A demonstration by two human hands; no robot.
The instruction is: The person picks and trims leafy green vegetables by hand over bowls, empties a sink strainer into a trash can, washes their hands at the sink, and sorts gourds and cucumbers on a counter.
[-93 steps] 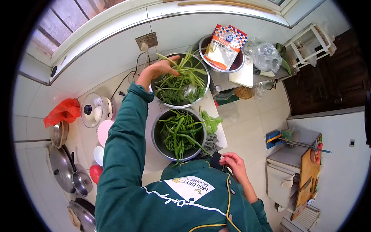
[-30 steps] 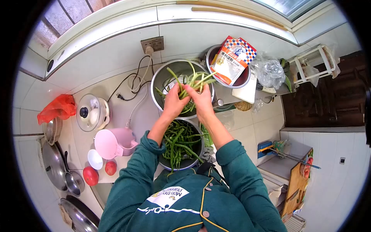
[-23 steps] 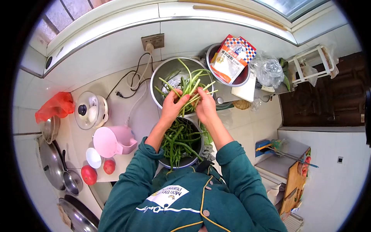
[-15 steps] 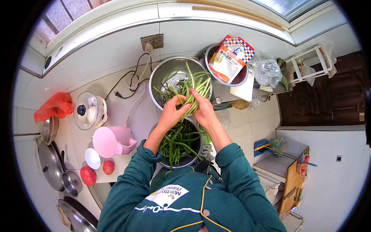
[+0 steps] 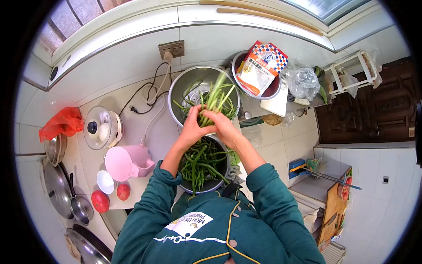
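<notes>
A bunch of long, thin, light green stalks is gripped between my two hands, its upper ends blurred by motion. My left hand closes round the left side of the bunch, and my right hand wraps it from the right, the fingers of both nearly touching. Behind them a wide steel basin holds more green stalks and trimmed bits. Closer to my body, under my wrists, sits a dark pot filled with long green pods; my forearms cover part of it.
A bowl with a red-and-white packet stands right of the basin, beside a crumpled plastic bag. To the left are a pink kettle, a small white bowl, red round fruits, a lidded cooker and a power cord.
My hands have moved slightly left and closer together with the bunch. The stalks, fanned to the right before, now stand in a tighter, more upright bundle.
</notes>
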